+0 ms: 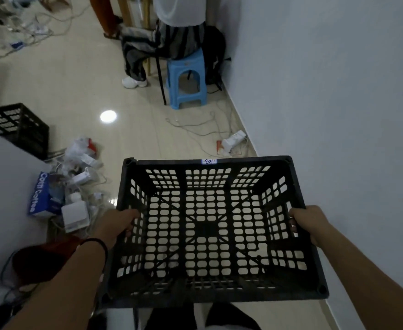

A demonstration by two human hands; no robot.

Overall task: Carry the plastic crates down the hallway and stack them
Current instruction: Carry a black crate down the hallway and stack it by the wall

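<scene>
Hallway floor's cluttered, so both hands, left (118, 225) and right (306, 223), are gripping the crate (210, 232) by its side walls, keeping it level at waist height; another crate (17, 127) is sitting ahead-left.

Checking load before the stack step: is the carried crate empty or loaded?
Empty. Floor tiles show through the lattice bottom of the black crate, nothing inside it. Left hand and right hand grip its side walls.
</scene>
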